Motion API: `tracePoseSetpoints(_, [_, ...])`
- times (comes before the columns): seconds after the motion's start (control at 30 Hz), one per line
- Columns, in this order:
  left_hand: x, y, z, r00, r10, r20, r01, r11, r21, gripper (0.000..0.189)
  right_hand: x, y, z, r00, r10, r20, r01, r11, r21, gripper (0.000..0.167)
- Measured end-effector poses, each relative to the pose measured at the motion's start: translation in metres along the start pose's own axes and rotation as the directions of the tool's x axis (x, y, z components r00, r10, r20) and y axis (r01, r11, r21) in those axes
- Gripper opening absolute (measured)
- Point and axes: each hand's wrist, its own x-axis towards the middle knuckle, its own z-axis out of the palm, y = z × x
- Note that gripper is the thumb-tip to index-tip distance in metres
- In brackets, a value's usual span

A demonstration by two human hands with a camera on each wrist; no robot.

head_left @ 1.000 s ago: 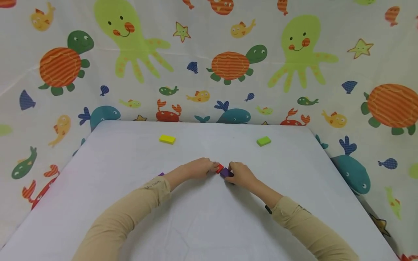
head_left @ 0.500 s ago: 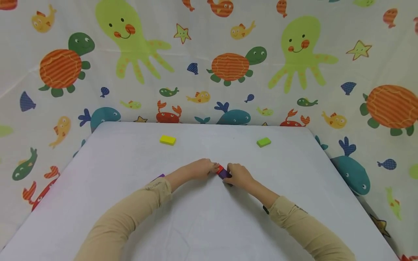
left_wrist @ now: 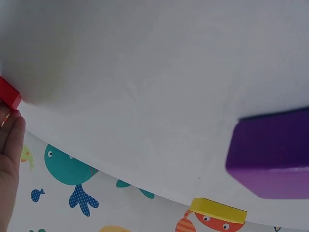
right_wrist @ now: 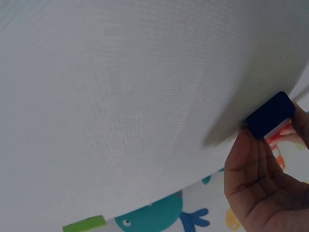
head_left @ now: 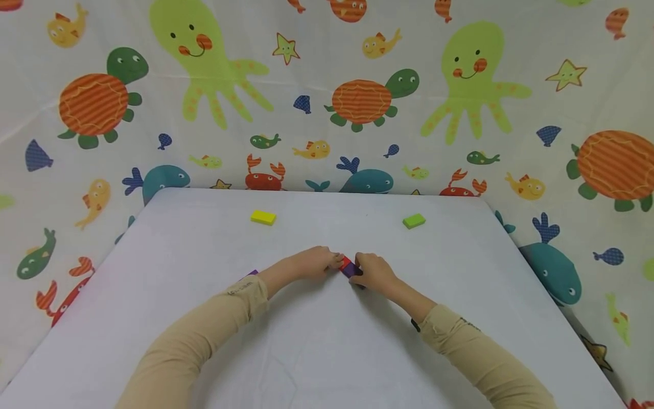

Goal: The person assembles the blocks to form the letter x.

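Near the middle of the white table, my left hand point(head_left: 318, 263) holds a small red block point(head_left: 345, 262) at its fingertips. In the left wrist view only one end of that red block point(left_wrist: 8, 94) shows, at the left edge. From the other side, my right hand point(head_left: 377, 273) pinches a dark block point(head_left: 350, 270) between thumb and fingers. It looks purple in the head view; in the right wrist view the dark block point(right_wrist: 271, 114) looks deep blue. The two blocks meet end to end, in one slanting line.
A purple block point(left_wrist: 273, 152) lies by my left forearm, which partly hides it in the head view. Toward the back of the table point(head_left: 327, 363) sit a yellow block point(head_left: 263, 217) on the left and a green block point(head_left: 414, 221) on the right. Behind hangs a sea-animal curtain point(head_left: 306, 74).
My right hand has shifted slightly left with the dark block, bringing it up against the red block and into line with it. My left hand has stayed nearly still.
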Motion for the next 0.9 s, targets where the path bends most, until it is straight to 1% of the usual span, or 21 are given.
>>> tracePoseSetpoints(0.2, [-0.0008, -0.0020, 0.0025, 1.000, 0.018, -0.019, -0.018, 1.000, -0.001, 0.039, 0.0027, 0.0004, 0.0007, 1.000, -0.002, 0.011, 0.002, 1.000, -0.007, 0.028])
tracePoseSetpoints(0.3, [-0.0005, -0.0019, 0.0024, 1.000, 0.016, -0.013, -0.016, 1.000, -0.009, 0.040, 0.0026, 0.0006, 0.0007, 1.000, -0.001, 0.014, 0.001, 1.000, -0.008, 0.028])
tracePoseSetpoints(0.4, [-0.0003, -0.0018, 0.0012, 1.000, 0.009, -0.001, -0.009, 1.000, -0.012, 0.041, 0.0029, 0.0007, 0.0013, 1.000, -0.015, 0.007, 0.015, 1.000, 0.001, 0.027])
tracePoseSetpoints(0.53, [-0.0001, -0.0003, -0.0007, 1.000, 0.019, -0.003, -0.019, 1.000, 0.020, 0.037, 0.0027, 0.0006, 0.0024, 0.999, -0.042, -0.019, 0.043, 0.999, 0.011, 0.027])
tracePoseSetpoints(0.67, [0.0013, 0.0014, -0.0026, 0.999, 0.035, -0.019, -0.034, 0.999, 0.040, 0.034, 0.0024, 0.0003, 0.0015, 0.999, -0.035, -0.031, 0.035, 0.999, 0.010, 0.027])
tracePoseSetpoints(0.9, [0.0019, 0.0043, -0.0032, 0.998, 0.064, -0.027, -0.060, 0.990, 0.126, 0.031, 0.0044, 0.0000, 0.0027, 1.000, -0.011, 0.000, 0.011, 1.000, 0.019, 0.028])
